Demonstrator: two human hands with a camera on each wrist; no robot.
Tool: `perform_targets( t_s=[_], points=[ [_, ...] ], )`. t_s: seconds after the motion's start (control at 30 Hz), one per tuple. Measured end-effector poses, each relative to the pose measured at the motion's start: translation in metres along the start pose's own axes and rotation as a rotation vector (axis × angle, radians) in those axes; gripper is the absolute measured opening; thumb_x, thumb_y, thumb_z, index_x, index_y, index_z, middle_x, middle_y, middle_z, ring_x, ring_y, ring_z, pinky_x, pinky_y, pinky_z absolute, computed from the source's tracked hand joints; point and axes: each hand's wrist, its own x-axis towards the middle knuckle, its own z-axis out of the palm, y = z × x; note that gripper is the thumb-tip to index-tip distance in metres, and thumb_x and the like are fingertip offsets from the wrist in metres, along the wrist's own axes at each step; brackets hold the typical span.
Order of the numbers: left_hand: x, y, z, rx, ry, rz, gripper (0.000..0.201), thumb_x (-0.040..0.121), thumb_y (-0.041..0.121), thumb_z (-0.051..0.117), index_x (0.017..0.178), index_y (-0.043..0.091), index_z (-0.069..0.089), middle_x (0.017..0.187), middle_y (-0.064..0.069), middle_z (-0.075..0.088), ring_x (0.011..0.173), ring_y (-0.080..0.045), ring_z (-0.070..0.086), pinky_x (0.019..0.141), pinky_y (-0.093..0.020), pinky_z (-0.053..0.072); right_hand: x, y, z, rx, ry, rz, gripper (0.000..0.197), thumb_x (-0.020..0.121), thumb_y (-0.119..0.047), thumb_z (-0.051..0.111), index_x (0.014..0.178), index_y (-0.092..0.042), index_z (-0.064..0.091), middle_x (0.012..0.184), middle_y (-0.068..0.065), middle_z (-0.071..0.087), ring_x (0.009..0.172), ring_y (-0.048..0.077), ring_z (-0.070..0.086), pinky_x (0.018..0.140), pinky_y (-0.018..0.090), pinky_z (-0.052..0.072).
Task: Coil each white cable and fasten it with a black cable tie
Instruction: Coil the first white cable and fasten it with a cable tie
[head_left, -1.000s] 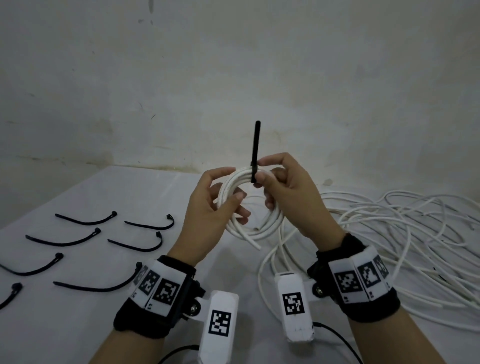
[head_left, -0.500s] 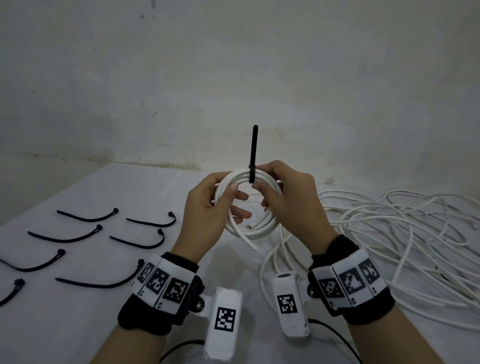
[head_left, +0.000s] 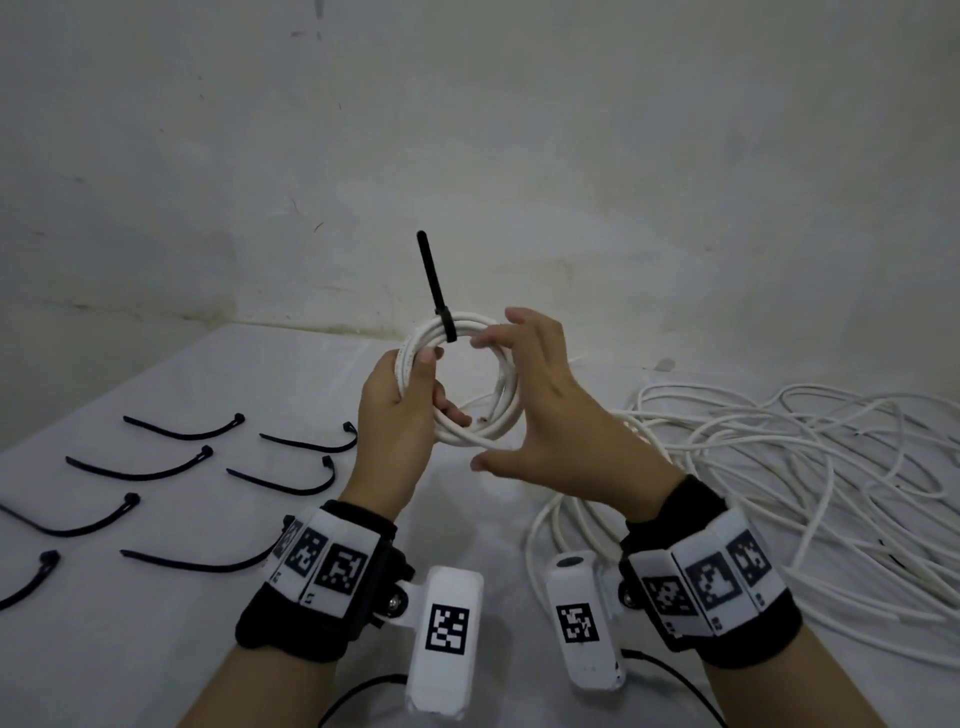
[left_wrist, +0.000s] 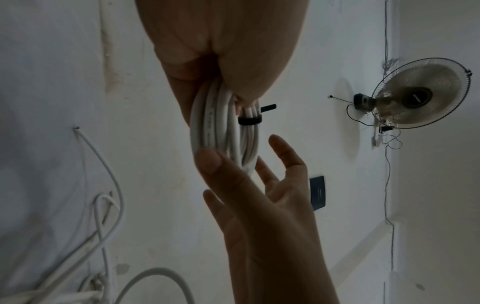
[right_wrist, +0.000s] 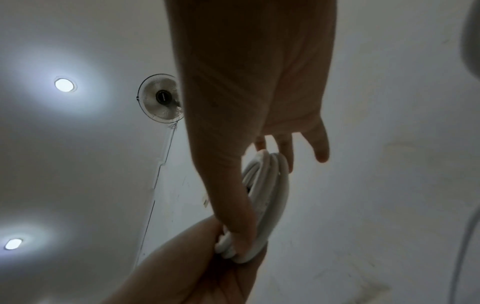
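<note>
My left hand (head_left: 402, 410) grips the left side of a small white cable coil (head_left: 506, 387), held upright above the table. A black cable tie (head_left: 436, 288) is cinched round the coil's top, its tail sticking up and leaning left. My right hand (head_left: 524, 395) is spread beside the coil's right side, fingers straight, thumb below; it holds nothing. In the left wrist view the tie band (left_wrist: 249, 121) wraps the coil (left_wrist: 221, 131) just past my left fingers. The right wrist view shows the coil (right_wrist: 270, 197) edge-on between both hands.
Several loose black cable ties (head_left: 182, 431) lie in rows on the white table (head_left: 156, 649) at the left. A tangled pile of white cable (head_left: 779, 483) covers the table's right side. A plaster wall (head_left: 519, 156) rises behind the table.
My right hand has let go of the tie and opened beside the coil. The tie's tail now leans left. The left hand still grips the coil.
</note>
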Motion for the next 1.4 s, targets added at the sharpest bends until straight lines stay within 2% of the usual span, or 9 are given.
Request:
perform_targets(
  t_s=[0.17, 0.3, 0.37, 0.5, 0.77, 0.97, 1.2, 1.3, 1.4],
  points=[
    [0.001, 0.000, -0.002, -0.004, -0.001, 0.005, 0.026, 0.100, 0.028, 0.041, 0.108, 0.007, 0.055, 0.061, -0.001, 0.046, 0.048, -0.008, 0.054, 0.052, -0.026, 0.053, 0.001, 0.002, -0.006, 0.111, 0.095, -0.041, 0.040, 0.066, -0.018, 0.086, 0.094, -0.019, 0.058, 0.132, -0.003, 0.032, 0.095, 0.006, 0.056, 0.083, 0.009, 0.042],
    [0.003, -0.001, -0.004, 0.021, -0.021, -0.006, 0.025, 0.100, 0.030, 0.041, 0.104, 0.014, 0.059, 0.058, 0.004, 0.048, 0.052, -0.009, 0.051, 0.052, -0.024, 0.048, 0.003, 0.005, -0.007, 0.294, 0.153, 0.015, 0.022, 0.068, -0.018, 0.084, 0.078, -0.016, 0.064, 0.128, -0.005, 0.043, 0.100, 0.013, 0.061, 0.089, 0.031, 0.051],
    [0.002, -0.001, -0.004, 0.037, -0.044, 0.005, 0.025, 0.100, 0.031, 0.041, 0.103, 0.015, 0.059, 0.058, 0.004, 0.049, 0.052, -0.009, 0.050, 0.052, -0.025, 0.047, 0.003, 0.006, -0.008, 0.336, 0.161, 0.054, 0.020, 0.069, -0.017, 0.083, 0.077, -0.016, 0.065, 0.124, -0.007, 0.045, 0.101, 0.012, 0.061, 0.087, 0.035, 0.053],
    [0.001, -0.002, -0.004, 0.062, -0.089, 0.047, 0.027, 0.100, 0.031, 0.040, 0.106, 0.014, 0.059, 0.061, 0.000, 0.048, 0.053, -0.009, 0.054, 0.052, -0.024, 0.048, 0.003, 0.003, -0.011, 0.351, 0.200, 0.096, 0.020, 0.067, -0.012, 0.085, 0.076, -0.017, 0.068, 0.116, -0.005, 0.046, 0.089, 0.011, 0.062, 0.076, 0.028, 0.056],
    [-0.002, 0.005, 0.003, -0.104, -0.179, 0.062, 0.023, 0.096, 0.030, 0.041, 0.105, 0.018, 0.058, 0.057, 0.009, 0.048, 0.066, -0.010, 0.062, 0.065, -0.027, 0.055, 0.005, 0.000, -0.014, 0.713, 0.218, 0.269, 0.067, 0.068, 0.011, 0.076, 0.107, -0.028, 0.037, 0.102, 0.012, 0.057, 0.077, 0.022, 0.066, 0.073, 0.035, 0.059],
    [-0.004, 0.009, 0.005, -0.171, -0.180, 0.036, 0.031, 0.089, 0.038, 0.042, 0.108, 0.018, 0.058, 0.057, 0.011, 0.047, 0.060, -0.007, 0.054, 0.061, -0.025, 0.050, 0.003, 0.005, -0.017, 1.146, 0.086, 0.334, 0.050, 0.073, -0.001, 0.066, 0.119, -0.011, 0.050, 0.083, 0.009, 0.069, 0.077, 0.020, 0.068, 0.069, 0.028, 0.055],
    [-0.005, 0.007, 0.006, -0.093, -0.191, 0.029, 0.022, 0.100, 0.027, 0.037, 0.106, 0.020, 0.057, 0.054, 0.012, 0.046, 0.057, -0.006, 0.049, 0.063, -0.023, 0.047, 0.005, 0.007, -0.012, 1.032, 0.160, 0.413, 0.012, 0.081, 0.003, 0.066, 0.090, -0.004, 0.060, 0.071, 0.009, 0.068, 0.065, 0.018, 0.068, 0.060, 0.026, 0.055],
    [-0.007, 0.007, 0.008, -0.042, -0.198, 0.075, 0.020, 0.098, 0.031, 0.039, 0.097, 0.020, 0.056, 0.055, 0.011, 0.047, 0.057, -0.006, 0.050, 0.064, -0.023, 0.048, 0.004, 0.008, -0.012, 1.006, 0.189, 0.383, 0.009, 0.082, 0.002, 0.066, 0.084, -0.004, 0.059, 0.068, 0.010, 0.065, 0.062, 0.019, 0.066, 0.057, 0.026, 0.054],
    [-0.008, 0.008, 0.010, -0.076, -0.206, 0.079, 0.029, 0.089, 0.041, 0.042, 0.103, 0.021, 0.058, 0.057, 0.010, 0.046, 0.057, -0.006, 0.049, 0.065, -0.023, 0.051, 0.004, 0.008, -0.012, 1.066, 0.174, 0.366, 0.017, 0.076, -0.009, 0.068, 0.091, -0.004, 0.060, 0.068, 0.009, 0.065, 0.065, 0.020, 0.068, 0.058, 0.026, 0.055]
  ],
)
